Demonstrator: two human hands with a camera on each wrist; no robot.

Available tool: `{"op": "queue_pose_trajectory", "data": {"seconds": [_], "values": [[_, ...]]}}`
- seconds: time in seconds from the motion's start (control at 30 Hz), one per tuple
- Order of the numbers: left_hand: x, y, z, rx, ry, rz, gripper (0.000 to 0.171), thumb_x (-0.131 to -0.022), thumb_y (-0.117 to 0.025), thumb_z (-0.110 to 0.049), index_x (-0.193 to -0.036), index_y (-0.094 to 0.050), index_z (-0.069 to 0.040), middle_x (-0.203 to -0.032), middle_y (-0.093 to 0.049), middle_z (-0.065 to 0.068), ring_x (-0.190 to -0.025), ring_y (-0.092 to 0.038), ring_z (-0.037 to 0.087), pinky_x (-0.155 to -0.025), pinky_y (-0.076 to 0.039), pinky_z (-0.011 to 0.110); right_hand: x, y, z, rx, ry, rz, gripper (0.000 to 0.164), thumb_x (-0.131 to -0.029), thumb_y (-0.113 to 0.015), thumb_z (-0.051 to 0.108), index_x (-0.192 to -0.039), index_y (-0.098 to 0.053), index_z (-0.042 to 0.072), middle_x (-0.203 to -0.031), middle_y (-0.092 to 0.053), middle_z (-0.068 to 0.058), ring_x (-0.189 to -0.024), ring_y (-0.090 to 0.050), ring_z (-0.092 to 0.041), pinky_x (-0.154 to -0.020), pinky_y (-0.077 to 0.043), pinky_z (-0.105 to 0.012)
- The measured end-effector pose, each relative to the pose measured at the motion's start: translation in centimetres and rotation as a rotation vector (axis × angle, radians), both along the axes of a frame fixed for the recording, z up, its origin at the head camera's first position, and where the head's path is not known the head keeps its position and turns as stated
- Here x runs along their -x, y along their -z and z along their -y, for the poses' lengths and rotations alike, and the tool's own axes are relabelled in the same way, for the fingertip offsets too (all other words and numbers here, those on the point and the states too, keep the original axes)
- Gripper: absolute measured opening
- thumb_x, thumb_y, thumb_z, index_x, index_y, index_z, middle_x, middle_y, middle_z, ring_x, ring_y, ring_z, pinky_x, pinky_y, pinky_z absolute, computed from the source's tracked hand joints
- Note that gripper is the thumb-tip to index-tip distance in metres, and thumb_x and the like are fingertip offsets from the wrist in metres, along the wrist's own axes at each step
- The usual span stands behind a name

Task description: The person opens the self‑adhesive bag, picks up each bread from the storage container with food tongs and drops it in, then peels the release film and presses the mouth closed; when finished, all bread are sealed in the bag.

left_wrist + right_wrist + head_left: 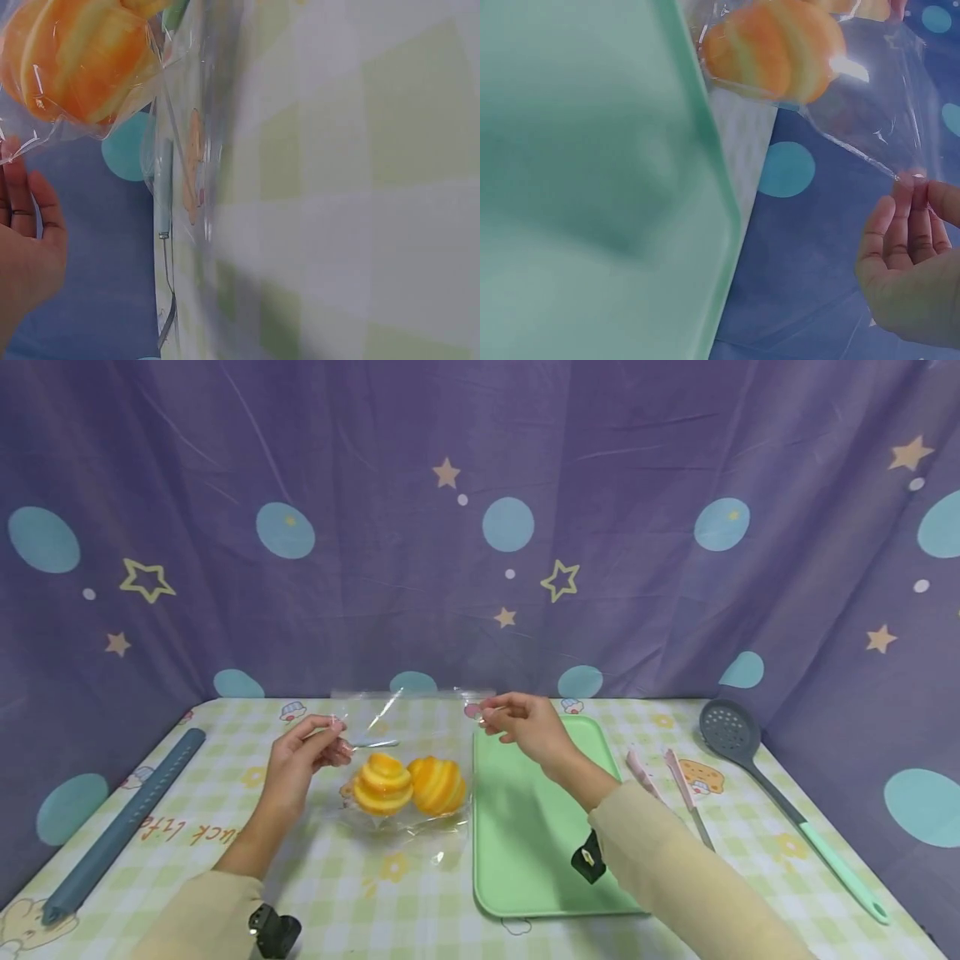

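Observation:
A clear plastic bag point(431, 727) stands over the table with two yellow-orange striped bread rolls at its bottom, one a swirled roll point(383, 785), the other a rounder roll point(437, 786). My left hand point(307, 752) pinches the bag's left side between thumb and fingers. At the upper right corner, my right hand point(525, 722) pinches the film with thumb and fingertips, as the right wrist view also shows. Behind the bag lies a utensil with a pale blue handle point(166, 187) and a curved metal end.
A light green tray point(525, 868) lies right of the bag, under my right forearm. Beyond it are pink-ended tongs point(681, 781), partly behind my sleeve, and a grey skimmer point(730, 731) with a green handle. A dark blue rolled mat point(127, 827) lies far left. A purple curtain point(420, 527) hangs behind.

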State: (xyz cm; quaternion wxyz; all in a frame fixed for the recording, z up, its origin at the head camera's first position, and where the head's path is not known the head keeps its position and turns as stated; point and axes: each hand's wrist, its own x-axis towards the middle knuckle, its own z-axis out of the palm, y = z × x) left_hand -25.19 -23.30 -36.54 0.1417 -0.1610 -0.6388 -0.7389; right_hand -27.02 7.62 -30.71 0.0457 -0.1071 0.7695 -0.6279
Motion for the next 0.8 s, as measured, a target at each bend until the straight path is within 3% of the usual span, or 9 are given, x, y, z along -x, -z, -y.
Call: {"op": "queue_pose_trajectory", "data": {"seconds": [0.07,0.17,0.2,0.23,0.33,0.57,0.8], "values": [[0.1,0.1,0.0,0.000,-0.002,-0.006,0.017,-0.091,-0.056,-0.017,-0.095,-0.061,-0.001,-0.071,-0.066,0.003,-0.061,-0.062,0.014,-0.060,-0.052,0.025,0.2,0.3,0.0,0.002,0.002,0.013,0.021,-0.088,-0.060,0.014,-0.107,-0.064,0.005,-0.089,-0.067,-0.007,-0.085,-0.064,-0.023,-0.071,-0.051,-0.031],[0.2,0.0,-0.2,-0.010,-0.026,-0.018,0.025,-0.091,-0.056,-0.017,-0.096,-0.058,0.008,-0.068,-0.065,0.006,-0.059,-0.061,0.016,-0.058,-0.051,0.025,0.4,0.6,0.0,0.008,0.002,0.011,0.022,-0.088,-0.061,0.014,-0.108,-0.063,0.004,-0.090,-0.067,-0.008,-0.085,-0.064,-0.022,-0.072,-0.052,-0.031],[-0.8,-1.3,-0.9,0.029,-0.082,0.003,0.028,-0.091,-0.056,-0.017,-0.096,-0.057,0.010,-0.066,-0.064,0.005,-0.057,-0.060,0.016,-0.056,-0.051,0.025,0.4,0.7,0.0,0.012,0.003,0.010,0.023,-0.088,-0.061,0.015,-0.108,-0.063,0.003,-0.090,-0.067,-0.008,-0.085,-0.064,-0.022,-0.072,-0.052,-0.031],[-1.0,-1.8,-1.2,0.047,-0.120,0.022,0.031,-0.091,-0.057,-0.020,-0.095,-0.056,0.011,-0.065,-0.063,0.004,-0.056,-0.059,0.015,-0.055,-0.051,0.025,0.5,0.7,0.0,0.013,0.002,0.008,0.024,-0.088,-0.061,0.015,-0.108,-0.063,0.003,-0.090,-0.067,-0.008,-0.084,-0.064,-0.021,-0.072,-0.052,-0.031],[-1.1,-2.2,-1.6,0.026,-0.158,0.035,0.029,-0.091,-0.057,-0.015,-0.093,-0.057,0.013,-0.063,-0.063,0.006,-0.053,-0.059,0.016,-0.052,-0.049,0.025,0.5,0.6,-0.1,0.015,0.000,0.006,0.025,-0.088,-0.061,0.015,-0.109,-0.062,0.002,-0.091,-0.067,-0.008,-0.085,-0.064,-0.022,-0.071,-0.052,-0.031],[-1.6,-2.8,-2.6,-0.046,-0.141,0.023,0.027,-0.092,-0.054,-0.012,-0.095,-0.055,0.015,-0.072,-0.068,0.008,-0.047,-0.056,0.018,-0.046,-0.044,0.023,0.2,0.3,-0.8,0.016,-0.007,0.013,0.020,-0.087,-0.062,0.016,-0.105,-0.065,0.007,-0.092,-0.067,-0.007,-0.089,-0.063,-0.024,-0.073,-0.051,-0.032],[-1.6,-2.9,-2.9,-0.036,-0.138,-0.040,0.025,-0.092,-0.053,-0.007,-0.096,-0.055,0.017,-0.074,-0.068,0.007,-0.051,-0.057,0.019,-0.049,-0.045,0.023,0.0,0.7,-1.5,0.017,-0.027,-0.017,0.021,-0.087,-0.062,0.020,-0.104,-0.065,0.009,-0.092,-0.067,-0.008,-0.089,-0.062,-0.024,-0.072,-0.051,-0.032]]}}
